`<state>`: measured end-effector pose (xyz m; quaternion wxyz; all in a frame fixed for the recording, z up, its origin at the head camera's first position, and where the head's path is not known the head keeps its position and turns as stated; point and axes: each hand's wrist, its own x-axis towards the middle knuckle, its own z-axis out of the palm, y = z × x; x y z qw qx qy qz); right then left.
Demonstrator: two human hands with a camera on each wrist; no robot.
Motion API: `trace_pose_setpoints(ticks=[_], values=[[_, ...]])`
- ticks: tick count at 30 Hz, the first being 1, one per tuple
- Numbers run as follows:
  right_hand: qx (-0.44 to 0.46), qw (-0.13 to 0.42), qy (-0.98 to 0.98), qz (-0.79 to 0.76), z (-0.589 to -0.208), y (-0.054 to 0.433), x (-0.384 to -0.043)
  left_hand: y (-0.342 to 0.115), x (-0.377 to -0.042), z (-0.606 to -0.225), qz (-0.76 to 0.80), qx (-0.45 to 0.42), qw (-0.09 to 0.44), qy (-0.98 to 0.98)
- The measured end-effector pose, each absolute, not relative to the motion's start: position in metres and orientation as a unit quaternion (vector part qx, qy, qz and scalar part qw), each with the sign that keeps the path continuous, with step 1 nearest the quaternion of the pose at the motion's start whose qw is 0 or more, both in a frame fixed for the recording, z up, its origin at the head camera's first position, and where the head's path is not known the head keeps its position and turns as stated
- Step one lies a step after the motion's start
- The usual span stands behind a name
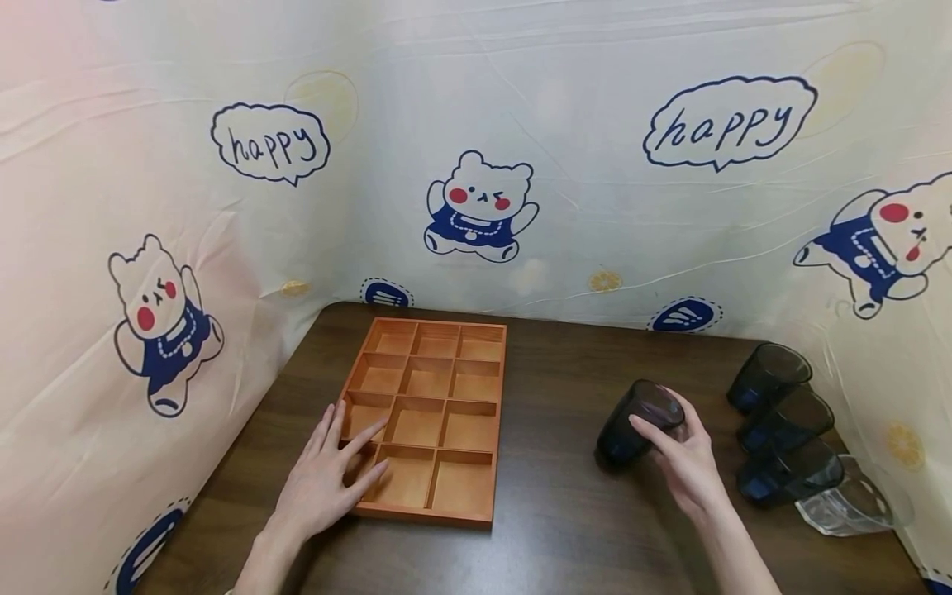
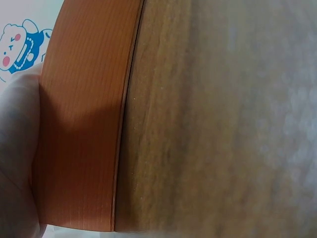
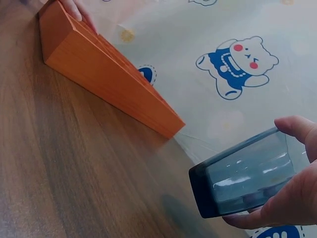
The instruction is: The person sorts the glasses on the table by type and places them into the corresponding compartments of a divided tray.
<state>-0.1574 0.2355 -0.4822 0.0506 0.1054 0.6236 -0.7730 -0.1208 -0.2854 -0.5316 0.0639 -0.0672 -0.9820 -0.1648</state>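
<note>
On the left of the dark wooden table, an orange wooden tray [image 1: 492,463] is split into several square compartments, none of which holds a thing. My left hand [image 1: 316,479] rests on its near left corner with the fingers spread over the dividers. The right hand [image 1: 687,463] grips a dark blue-grey glass [image 1: 628,434] near its rim, thumb on one side and fingers on the other. In the right wrist view this glass [image 3: 247,176] tilts, its thick base close over the table. The left wrist view shows the tray's side wall [image 2: 84,129] beside the palm.
Three more dark glasses [image 1: 788,471] stand in a row at the right edge of the table [image 1: 550,512]. A clear glass [image 1: 848,504] is next to the nearest of them. Behind the table hangs a pale cloth [image 1: 580,182] with printed bears.
</note>
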Motion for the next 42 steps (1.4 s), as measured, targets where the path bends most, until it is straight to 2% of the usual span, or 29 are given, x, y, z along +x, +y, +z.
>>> trace_pose_setpoints(ticks=[17, 24, 32, 42], values=[[0.127, 0.083, 0.628, -0.764, -0.473, 0.222, -0.175, -0.286, -0.123, -0.536, -0.171, -0.067, 0.054, -0.981], [0.117, 0.073, 0.616, -0.775, -0.472, 0.216, -0.177, -0.285, -0.123, -0.535, -0.17, -0.057, 0.068, -0.981], [0.111, 0.063, 0.611, -0.781, -0.468, 0.21, -0.181, -0.283, -0.123, -0.533, -0.169, -0.036, 0.061, -0.983], [0.111, 0.081, 0.609, -0.781, -0.471, 0.208, -0.185, -0.282, -0.123, -0.532, -0.165, -0.039, 0.065, -0.983]])
